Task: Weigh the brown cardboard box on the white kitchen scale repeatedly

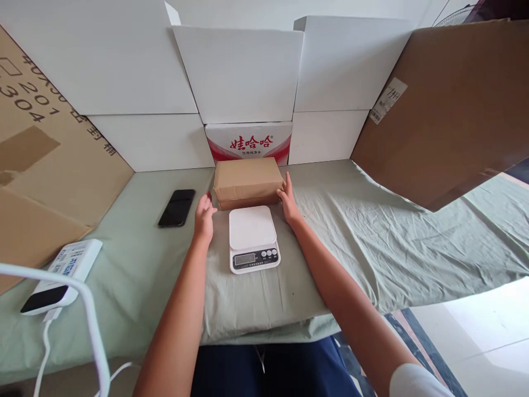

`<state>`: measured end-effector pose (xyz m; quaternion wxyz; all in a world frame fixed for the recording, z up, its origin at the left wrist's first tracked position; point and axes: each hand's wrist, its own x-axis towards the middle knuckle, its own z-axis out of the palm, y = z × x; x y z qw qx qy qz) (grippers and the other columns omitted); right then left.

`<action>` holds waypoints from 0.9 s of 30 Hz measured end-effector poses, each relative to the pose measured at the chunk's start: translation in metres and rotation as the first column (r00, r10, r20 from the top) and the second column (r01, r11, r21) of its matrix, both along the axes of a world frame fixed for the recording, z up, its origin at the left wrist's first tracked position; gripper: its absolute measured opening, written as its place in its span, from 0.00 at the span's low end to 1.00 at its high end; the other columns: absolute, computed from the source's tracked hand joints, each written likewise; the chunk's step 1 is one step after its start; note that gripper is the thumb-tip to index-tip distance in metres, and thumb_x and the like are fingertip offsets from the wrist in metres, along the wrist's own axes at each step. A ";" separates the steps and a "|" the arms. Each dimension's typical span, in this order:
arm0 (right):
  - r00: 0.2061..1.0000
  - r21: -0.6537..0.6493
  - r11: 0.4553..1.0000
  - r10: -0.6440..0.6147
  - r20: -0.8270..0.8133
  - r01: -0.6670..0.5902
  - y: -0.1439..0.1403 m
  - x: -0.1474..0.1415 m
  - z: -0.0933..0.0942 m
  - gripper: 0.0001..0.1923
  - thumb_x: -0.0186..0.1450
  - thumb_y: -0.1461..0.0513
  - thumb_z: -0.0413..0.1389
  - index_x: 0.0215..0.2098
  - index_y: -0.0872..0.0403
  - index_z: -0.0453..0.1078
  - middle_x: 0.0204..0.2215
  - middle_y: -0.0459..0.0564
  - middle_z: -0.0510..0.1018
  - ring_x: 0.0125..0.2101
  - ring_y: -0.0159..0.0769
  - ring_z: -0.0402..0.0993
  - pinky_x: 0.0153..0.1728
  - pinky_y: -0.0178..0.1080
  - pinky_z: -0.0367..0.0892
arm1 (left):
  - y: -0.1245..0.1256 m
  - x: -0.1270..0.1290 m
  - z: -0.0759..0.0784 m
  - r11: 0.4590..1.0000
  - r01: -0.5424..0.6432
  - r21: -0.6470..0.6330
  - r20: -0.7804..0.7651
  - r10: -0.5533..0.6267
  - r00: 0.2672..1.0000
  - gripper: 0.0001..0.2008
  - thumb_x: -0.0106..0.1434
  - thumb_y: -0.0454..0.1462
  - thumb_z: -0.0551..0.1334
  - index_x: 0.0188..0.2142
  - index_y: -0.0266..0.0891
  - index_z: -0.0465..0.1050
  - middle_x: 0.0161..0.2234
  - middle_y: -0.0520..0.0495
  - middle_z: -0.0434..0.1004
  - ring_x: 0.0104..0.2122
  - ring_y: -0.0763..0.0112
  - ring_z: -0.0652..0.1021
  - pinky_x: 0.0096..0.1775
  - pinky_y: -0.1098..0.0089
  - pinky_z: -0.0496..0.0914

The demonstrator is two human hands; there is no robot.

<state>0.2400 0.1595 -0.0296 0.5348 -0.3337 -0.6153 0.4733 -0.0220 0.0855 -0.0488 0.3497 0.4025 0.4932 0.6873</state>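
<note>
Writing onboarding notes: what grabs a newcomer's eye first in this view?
The white scale stands out, mid-picture on the green cloth. Just beyond it sits a brown box, left hand close by its left end, right hand at its right. Behind that, bold red lettering marks a red-and-white carton.

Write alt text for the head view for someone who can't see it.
A person's left hand and right hand flank a brown cardboard box behind a white digital scale on green cloth. A black phone lies to the left, with a printed carton behind the box.
</note>
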 end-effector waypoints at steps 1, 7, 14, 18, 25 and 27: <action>1.000 -0.013 1.000 0.008 -0.003 -0.008 0.000 0.001 -0.001 0.43 0.67 0.46 0.49 0.74 0.43 0.36 0.75 0.45 0.46 0.75 0.37 0.43 0.72 0.58 0.42 | 0.000 -0.002 -0.001 1.000 -0.001 -0.010 -0.005 0.001 1.000 0.36 0.51 0.38 0.61 0.62 0.43 0.68 0.68 0.39 0.64 0.69 0.58 0.63 0.64 0.60 0.60; 1.000 0.043 0.999 0.027 0.010 -0.027 0.000 0.000 -0.006 0.42 0.66 0.48 0.51 0.74 0.45 0.42 0.75 0.44 0.47 0.75 0.38 0.43 0.74 0.53 0.39 | 0.002 0.003 -0.003 0.992 0.127 -0.018 -0.038 -0.128 0.991 0.35 0.51 0.37 0.61 0.61 0.39 0.71 0.64 0.38 0.70 0.66 0.54 0.68 0.63 0.58 0.62; 0.999 0.165 0.986 0.026 0.019 -0.029 -0.019 -0.002 0.018 0.44 0.68 0.44 0.51 0.75 0.44 0.37 0.76 0.47 0.44 0.73 0.42 0.49 0.73 0.54 0.47 | -0.012 0.010 0.022 0.993 0.089 0.080 -0.030 -0.087 0.996 0.35 0.47 0.34 0.62 0.58 0.40 0.74 0.63 0.40 0.72 0.65 0.51 0.68 0.65 0.55 0.60; 0.994 0.253 0.966 0.019 0.104 -0.045 -0.056 0.019 0.029 0.44 0.69 0.43 0.52 0.75 0.42 0.36 0.75 0.49 0.47 0.72 0.46 0.51 0.70 0.55 0.55 | -0.059 0.017 0.030 0.995 0.000 0.101 -0.045 0.005 0.999 0.37 0.48 0.34 0.63 0.61 0.42 0.73 0.63 0.40 0.71 0.66 0.48 0.66 0.66 0.52 0.60; 0.980 0.231 0.971 0.009 0.199 -0.056 -0.113 0.058 0.003 0.42 0.69 0.42 0.53 0.74 0.39 0.41 0.72 0.52 0.53 0.70 0.50 0.55 0.67 0.58 0.61 | -0.142 0.035 0.006 1.000 0.023 0.005 -0.106 -0.022 0.994 0.35 0.54 0.35 0.63 0.64 0.40 0.70 0.63 0.37 0.72 0.66 0.44 0.66 0.66 0.46 0.60; 0.982 0.226 0.974 -0.010 0.187 -0.033 -0.117 0.059 -0.001 0.41 0.69 0.42 0.53 0.74 0.40 0.42 0.72 0.53 0.54 0.70 0.51 0.56 0.66 0.58 0.62 | -0.148 0.038 0.003 0.999 0.031 0.006 -0.115 -0.030 0.993 0.35 0.55 0.36 0.64 0.64 0.39 0.70 0.63 0.37 0.71 0.66 0.45 0.66 0.66 0.46 0.59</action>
